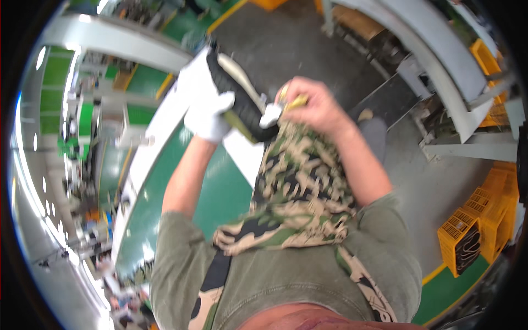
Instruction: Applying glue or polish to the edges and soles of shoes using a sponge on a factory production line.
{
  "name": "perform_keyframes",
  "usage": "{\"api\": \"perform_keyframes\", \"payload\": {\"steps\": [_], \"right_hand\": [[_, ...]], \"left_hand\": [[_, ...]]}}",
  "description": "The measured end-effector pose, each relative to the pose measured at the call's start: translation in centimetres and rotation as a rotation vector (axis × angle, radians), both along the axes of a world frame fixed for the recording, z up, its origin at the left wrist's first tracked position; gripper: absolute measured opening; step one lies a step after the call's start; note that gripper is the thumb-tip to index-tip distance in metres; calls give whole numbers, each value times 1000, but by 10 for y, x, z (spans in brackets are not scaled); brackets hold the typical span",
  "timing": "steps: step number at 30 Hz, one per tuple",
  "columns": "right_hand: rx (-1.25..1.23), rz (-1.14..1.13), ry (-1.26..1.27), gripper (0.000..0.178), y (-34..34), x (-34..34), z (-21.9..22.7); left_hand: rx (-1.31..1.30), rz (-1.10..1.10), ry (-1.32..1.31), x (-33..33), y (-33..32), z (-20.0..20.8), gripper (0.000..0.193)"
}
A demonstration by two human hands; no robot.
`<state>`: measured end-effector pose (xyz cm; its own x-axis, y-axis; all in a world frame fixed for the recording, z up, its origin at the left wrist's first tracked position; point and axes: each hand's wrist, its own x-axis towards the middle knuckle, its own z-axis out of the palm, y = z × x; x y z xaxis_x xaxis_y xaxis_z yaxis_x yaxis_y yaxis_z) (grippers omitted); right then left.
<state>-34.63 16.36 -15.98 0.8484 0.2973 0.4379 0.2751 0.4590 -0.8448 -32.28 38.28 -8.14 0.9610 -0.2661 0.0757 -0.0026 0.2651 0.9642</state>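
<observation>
Pretty tilted view here, looking down over the person's chest and a camo apron (300, 187). The left hand (208, 107) has a white glove on and its grip is wrapped tight around a black curved part (237, 93) with a pale cream strip along it, held up in front of the chest. The right hand (313, 104) is bare, grip pinched shut on a small yellowish tool (297, 102) right at the near end of that black part, where a white bit sticks out. Can't tell exactly what the tool is, it's mostly hidden by the fingers.

Under the hands there's a long green tabletop (220, 192) with a white edge, running off toward the lower left. The floor (297, 38) is grey concrete with green painted zones and yellow lines. On the right, yellow plastic crates (484, 220) are stacked, one with dark stuff in it. Big grey metal frames (440, 60) arc across the upper right, and the left side is blurry machinery.
</observation>
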Motion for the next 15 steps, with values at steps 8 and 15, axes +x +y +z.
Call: {"api": "perform_keyframes", "payload": {"steps": [8,15], "right_hand": [[409,-316,283,24,-61,-11,-95],[517,-526,591,24,-79,-34,-215]], "left_hand": [[179,-231,132,60,-34,53,60],[-102,-334,-145,67,-173,209,34]]}}
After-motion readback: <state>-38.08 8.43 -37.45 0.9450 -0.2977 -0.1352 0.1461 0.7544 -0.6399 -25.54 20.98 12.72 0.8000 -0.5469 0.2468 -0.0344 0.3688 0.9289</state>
